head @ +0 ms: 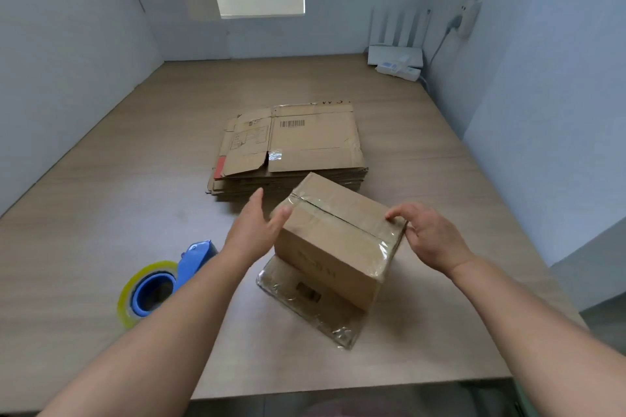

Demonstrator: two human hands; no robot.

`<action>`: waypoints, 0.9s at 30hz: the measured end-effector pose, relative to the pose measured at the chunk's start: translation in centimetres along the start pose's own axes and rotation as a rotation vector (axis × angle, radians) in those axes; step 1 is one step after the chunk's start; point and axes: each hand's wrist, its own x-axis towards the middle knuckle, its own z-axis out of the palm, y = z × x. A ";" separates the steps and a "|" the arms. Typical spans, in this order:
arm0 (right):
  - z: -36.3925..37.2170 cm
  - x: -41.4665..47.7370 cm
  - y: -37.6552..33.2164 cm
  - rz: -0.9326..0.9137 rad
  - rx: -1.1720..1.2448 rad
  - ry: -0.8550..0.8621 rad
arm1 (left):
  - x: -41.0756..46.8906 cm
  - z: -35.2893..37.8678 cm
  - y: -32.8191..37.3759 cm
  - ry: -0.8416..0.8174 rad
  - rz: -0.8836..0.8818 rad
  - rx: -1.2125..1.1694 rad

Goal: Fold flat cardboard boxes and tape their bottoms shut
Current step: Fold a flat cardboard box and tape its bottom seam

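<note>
1. Box [333, 247] sits taped seam up, skewed on a lower box [305, 305], near the table's [101, 213] front edge, right of centre.
2. L hand [254, 230]: fingers straight and apart, thumb touching the box's left top corner, no grip. R hand [433, 240]: fingers curled over the right top edge, clamped on the box.
3. Risk: hold is one-sided. A lift w/ R hand only would prob. tip the box or slide it off the lower box.
4. Risk: tape at the right end looks wrinkled. If not pressed flat it may peel.
5. Risk: L forearm passes just beside the tape gun [193, 257] at front-left, so a dropped elbow could knock it.
6. Hidden: R thumb is behind the box end, and the box's underside is out of view. Side print is blurred. Stack [305, 145] of flats lies mid-table; count can't be told.
</note>
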 end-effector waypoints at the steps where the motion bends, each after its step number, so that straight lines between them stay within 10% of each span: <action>1: 0.0 0.3 0.1 0.006 0.035 -0.001 | 0.2 0.4 0.3 -0.045 -0.034 -0.013; 13: 3.2 -0.2 -1.6 0.259 0.173 -0.007 | -7.5 1.4 -1.4 -0.083 -0.473 -0.225; 23: 6.2 3.3 -7.3 0.375 0.648 -0.165 | -10.5 0.6 -2.5 0.035 -0.170 -0.048; 27: 6.8 5.2 -10.4 0.408 0.431 -0.284 | -10.9 1.8 -1.5 0.020 -0.127 -0.057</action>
